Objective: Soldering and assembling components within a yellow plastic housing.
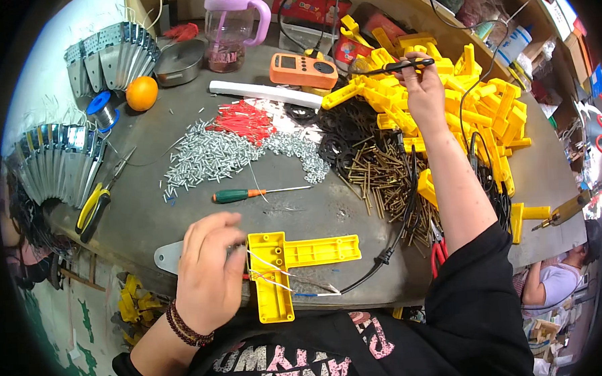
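yellow housing wired, held open on surface | left hand closed beside it | right hand gripping soldering iron | soldering judged pending

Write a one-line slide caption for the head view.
Left hand rests beside an L-shaped yellow plastic housing while the right hand lifts a black soldering iron.

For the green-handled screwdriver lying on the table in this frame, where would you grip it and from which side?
Grip the green-handled screwdriver by its thick green handle at its left end, coming straight down from above. It lies flat and nearly level on the grey table, apart from the pile of silver screws, with room around the handle for fingers. The thin shaft pointing right looks too slim for a sure hold.
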### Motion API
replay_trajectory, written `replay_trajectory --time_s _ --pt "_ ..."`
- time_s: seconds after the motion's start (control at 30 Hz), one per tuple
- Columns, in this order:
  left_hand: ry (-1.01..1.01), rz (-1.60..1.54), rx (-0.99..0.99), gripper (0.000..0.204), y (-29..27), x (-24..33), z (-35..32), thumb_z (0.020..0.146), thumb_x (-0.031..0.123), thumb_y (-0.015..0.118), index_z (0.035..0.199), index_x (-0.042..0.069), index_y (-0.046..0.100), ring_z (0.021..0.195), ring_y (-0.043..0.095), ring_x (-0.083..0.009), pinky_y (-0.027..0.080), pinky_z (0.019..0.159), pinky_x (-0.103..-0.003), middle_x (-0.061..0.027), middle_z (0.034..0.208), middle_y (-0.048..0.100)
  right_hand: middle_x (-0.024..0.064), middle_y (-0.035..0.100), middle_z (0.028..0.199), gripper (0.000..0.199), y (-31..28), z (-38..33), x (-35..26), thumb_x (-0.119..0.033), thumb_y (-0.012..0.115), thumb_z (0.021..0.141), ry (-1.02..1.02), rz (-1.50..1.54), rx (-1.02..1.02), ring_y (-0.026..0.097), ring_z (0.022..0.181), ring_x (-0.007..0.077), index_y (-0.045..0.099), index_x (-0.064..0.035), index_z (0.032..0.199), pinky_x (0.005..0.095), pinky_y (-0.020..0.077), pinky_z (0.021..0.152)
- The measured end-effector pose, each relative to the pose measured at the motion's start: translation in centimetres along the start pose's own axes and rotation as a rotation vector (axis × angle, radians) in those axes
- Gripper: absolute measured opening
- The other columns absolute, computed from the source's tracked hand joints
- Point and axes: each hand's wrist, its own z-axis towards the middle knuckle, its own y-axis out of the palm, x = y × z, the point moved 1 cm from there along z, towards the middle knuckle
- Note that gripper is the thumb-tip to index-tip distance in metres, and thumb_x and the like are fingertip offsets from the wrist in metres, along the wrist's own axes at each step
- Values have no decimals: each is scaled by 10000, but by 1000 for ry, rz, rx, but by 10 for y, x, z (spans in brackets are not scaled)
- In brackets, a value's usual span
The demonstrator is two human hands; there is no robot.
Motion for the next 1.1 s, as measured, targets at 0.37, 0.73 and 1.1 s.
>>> replay_trajectory --time_s 0.37,0.73,1.1 --pt "312 -89 -431 162 -4 0 14 738 129 752 862 87 657 1047 594 -314 422 954 -484 -106 1120 640 163 659 1081 328 15 5 -12 -132 605 940 -40 -579 -366 633 1002 311 554 -42 1252 338 478 891" --pt "185 -210 -296 118 1 -3 2 795 108 718 859 84 622 1019 601 -304 433 902 -426 -83 1086 667 49 654 795 197 3 -189 -184 -236 793 743 -352 -516 -1055 649 719 272 655 -99 782 362 515 659" --pt "213 -259 -305 109 1 -8 -2 798 139 726 809 97 626 1035 592 -291 411 907 -420 -60 1078 664 60 599 724 172 8 -186 -169 -128 796 786 69 1 -816 568 615 164 661 -32 835 267 428 549"
